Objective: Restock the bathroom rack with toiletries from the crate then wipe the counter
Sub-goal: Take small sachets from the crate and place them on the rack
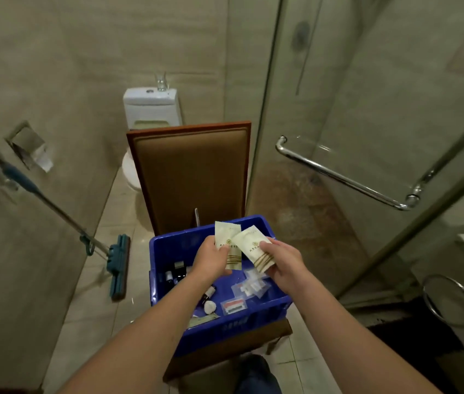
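A blue crate [168, 245] sits on the seat of a brown chair [191, 172]. Above the crate, my left hand [210, 258] pinches a cream sachet [225, 237] with gold stripes. My right hand [280, 265] pinches a second cream sachet [252, 243] that overlaps the first. Inside the crate lie small dark bottles [172, 275], clear packets [249, 288], a red-striped packet [234, 305] and a white cap [209, 307].
A teal mop [118, 265] leans against the left wall. A toilet [151, 109] with a glass [162, 82] on its tank stands behind the chair. The glass shower door with a chrome handle [344, 176] is on the right. A chrome towel ring [449, 300] hangs at the far right.
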Tool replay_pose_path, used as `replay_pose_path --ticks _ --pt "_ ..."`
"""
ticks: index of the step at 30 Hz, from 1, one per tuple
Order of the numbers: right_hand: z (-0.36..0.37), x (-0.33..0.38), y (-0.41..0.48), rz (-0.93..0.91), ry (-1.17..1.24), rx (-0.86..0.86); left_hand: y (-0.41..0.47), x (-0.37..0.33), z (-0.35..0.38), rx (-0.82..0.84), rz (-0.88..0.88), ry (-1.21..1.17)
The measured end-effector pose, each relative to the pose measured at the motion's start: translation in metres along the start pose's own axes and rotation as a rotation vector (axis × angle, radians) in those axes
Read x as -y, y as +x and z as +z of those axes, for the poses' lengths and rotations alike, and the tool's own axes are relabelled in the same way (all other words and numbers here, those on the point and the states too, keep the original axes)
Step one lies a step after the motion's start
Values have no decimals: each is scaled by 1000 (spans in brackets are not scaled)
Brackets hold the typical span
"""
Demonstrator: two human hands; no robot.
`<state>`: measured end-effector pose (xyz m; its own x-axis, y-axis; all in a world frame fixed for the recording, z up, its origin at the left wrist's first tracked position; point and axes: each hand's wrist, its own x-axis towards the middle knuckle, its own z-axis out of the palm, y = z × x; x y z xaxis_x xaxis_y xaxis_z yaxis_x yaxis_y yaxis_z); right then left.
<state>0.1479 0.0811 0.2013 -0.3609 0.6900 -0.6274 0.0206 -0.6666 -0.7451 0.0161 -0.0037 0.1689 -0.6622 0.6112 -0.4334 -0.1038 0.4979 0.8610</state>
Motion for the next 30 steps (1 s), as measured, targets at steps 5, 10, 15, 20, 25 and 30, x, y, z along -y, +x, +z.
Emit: replay_pose_path --ticks 5,10,15,20,25,30 --pt "-27 10 -35 -17 182 -24 -37 -25 25 141 47 -71" --pt "-75 17 -59 -122 233 -150 -68 -42 67 313 29 -146" --pt "-135 21 -80 -211 187 -257 -101 -56 119 443 46 -111" --pt "-206 29 -107 -279 192 -337 -142 -70 178 560 90 -58" --pt "-275 37 -140 -336 183 -400 -188 -78 241 680 149 -3" --pt "-340 38 -171 -368 165 -474 -231 -78 300 750 200 34"
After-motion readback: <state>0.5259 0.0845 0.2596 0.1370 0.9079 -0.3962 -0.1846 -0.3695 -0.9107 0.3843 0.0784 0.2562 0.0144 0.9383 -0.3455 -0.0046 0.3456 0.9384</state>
